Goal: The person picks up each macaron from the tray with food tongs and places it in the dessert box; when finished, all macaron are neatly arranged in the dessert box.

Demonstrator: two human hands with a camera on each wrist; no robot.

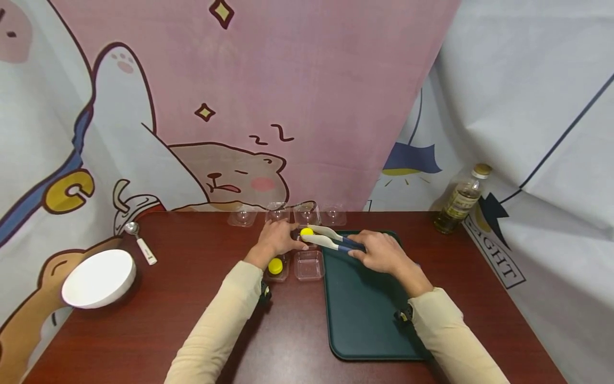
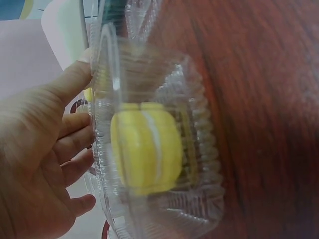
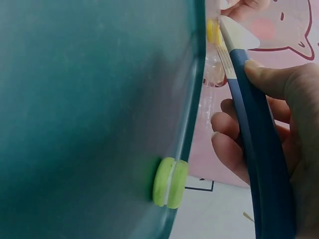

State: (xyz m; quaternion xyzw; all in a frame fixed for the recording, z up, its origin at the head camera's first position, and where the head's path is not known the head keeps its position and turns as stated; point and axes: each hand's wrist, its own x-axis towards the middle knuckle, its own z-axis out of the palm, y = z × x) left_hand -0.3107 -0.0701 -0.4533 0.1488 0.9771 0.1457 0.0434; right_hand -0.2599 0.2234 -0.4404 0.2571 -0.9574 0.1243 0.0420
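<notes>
My right hand (image 1: pixel 381 250) grips the tongs (image 3: pixel 259 129), which have pale tips and dark blue handles. A yellow macaron (image 1: pixel 307 231) is at the tong tips, over the back transparent plastic boxes. Beside it is my left hand (image 1: pixel 275 238), thumb and index finger spread around the box there; whether they press on its wall is hard to see. Another yellow macaron (image 2: pixel 147 149) sits on its edge in the near transparent box (image 2: pixel 202 199). To the right of that stands a second near box (image 1: pixel 309 265). In the right wrist view a green macaron (image 3: pixel 170 183) lies by the tray's edge.
A dark green tray (image 1: pixel 369 320) lies under my right arm. Domed transparent lids (image 1: pixel 242 216) stand at the table's back edge. Left are a white bowl (image 1: pixel 98 280) and a spoon (image 1: pixel 141 244). An oil bottle (image 1: pixel 459 202) stands at the back right.
</notes>
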